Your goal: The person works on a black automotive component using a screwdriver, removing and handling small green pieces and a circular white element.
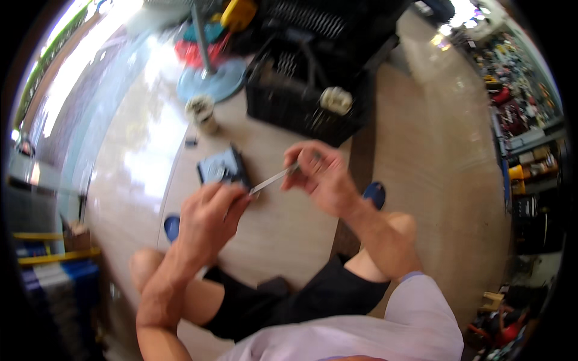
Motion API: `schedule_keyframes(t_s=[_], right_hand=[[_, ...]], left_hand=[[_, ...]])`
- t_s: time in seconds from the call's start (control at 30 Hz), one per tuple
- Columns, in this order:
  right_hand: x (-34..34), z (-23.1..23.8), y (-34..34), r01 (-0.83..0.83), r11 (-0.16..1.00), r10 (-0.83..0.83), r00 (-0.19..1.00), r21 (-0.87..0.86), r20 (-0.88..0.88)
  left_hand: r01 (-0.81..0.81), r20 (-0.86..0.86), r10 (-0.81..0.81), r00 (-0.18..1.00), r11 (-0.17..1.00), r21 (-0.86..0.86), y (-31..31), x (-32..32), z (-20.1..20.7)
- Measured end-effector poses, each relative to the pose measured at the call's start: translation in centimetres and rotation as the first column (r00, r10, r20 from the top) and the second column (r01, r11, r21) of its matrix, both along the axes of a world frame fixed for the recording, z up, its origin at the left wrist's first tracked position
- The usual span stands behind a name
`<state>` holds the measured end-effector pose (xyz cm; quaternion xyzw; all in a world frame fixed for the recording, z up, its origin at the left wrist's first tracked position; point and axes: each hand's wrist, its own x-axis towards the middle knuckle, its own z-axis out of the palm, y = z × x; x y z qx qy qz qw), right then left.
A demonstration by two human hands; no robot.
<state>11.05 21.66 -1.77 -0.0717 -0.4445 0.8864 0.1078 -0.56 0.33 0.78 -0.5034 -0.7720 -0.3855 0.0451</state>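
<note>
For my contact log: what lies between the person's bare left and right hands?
In the head view, a thin, straight, silvery, metallic-looking strip spans the gap from left hand to right hand.

A: Thin strip (269, 182) in the middle: made of what?
B: Looks like metal, smooth, with a dull shine.
A: And the floor (289, 231)?
B: Smooth and glossy, like polished tile, with strong glare toward the far left.
A: Far crate (277, 111)?
B: Seemingly hard plastic, mostly matt.
A: Round stand base (217, 89), left of the crate?
B: Smooth, faintly shiny; plastic or painted metal, too blurred to tell.
A: Shorts (259, 307) and shirt (343, 331), near?
B: Matt cloth for both, soft by the look.
</note>
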Motion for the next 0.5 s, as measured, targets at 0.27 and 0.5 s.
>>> schedule_keyframes(t_s=[0.27, 0.5], right_hand=[[0.5, 0.7, 0.2, 0.053, 0.996, -0.055, 0.998, 0.076, 0.028], [0.3, 0.0, 0.1, 0.061, 0.995, -0.062, 0.998, 0.082, 0.006]], left_hand=[[0.036, 0.001, -0.036, 0.999, 0.999, 0.021, 0.5, -0.4, -0.9], [0.024, 0.0, -0.024, 1.0, 0.999, 0.028, 0.6, -0.4, -1.3]])
